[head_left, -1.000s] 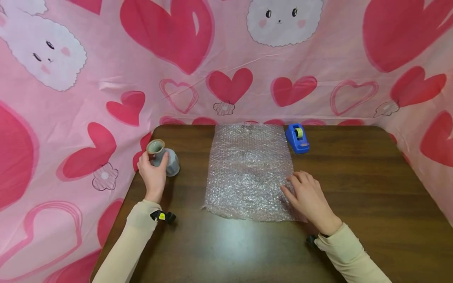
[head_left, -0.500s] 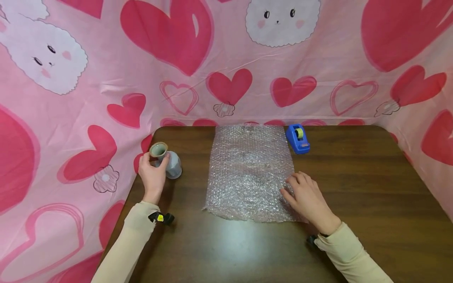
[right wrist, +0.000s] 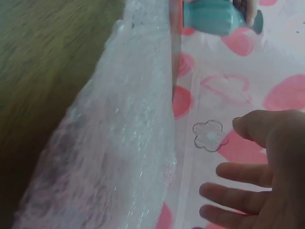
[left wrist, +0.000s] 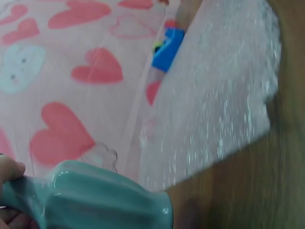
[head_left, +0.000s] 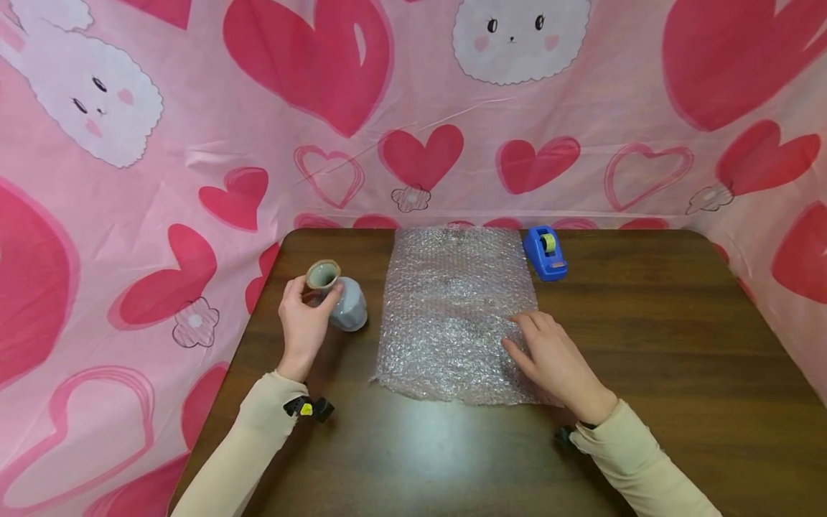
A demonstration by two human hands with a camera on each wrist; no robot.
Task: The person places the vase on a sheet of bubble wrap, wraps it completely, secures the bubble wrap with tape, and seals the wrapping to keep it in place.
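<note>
A glazed grey-blue vase (head_left: 349, 305) with a brown rim is held at its neck by my left hand (head_left: 305, 323), thumb on one side and fingers on the other. In the left wrist view the vase (left wrist: 105, 198) looks teal, with ridged sides. A sheet of bubble wrap (head_left: 452, 316) lies flat on the table, to the right of the vase. Over the sheet's right edge is my right hand (head_left: 558, 362), holding nothing. Its fingers (right wrist: 238, 195) are spread and loosely extended in the right wrist view.
A blue tape dispenser (head_left: 546, 255) with a yellowish roll stands by the sheet's far right corner. The brown wooden table (head_left: 678, 323) meets a pink heart-patterned cloth (head_left: 465, 179) at the back and sides.
My left hand has carried the vase to the right, closer to the bubble wrap. My right hand has shifted slightly left over the sheet.
</note>
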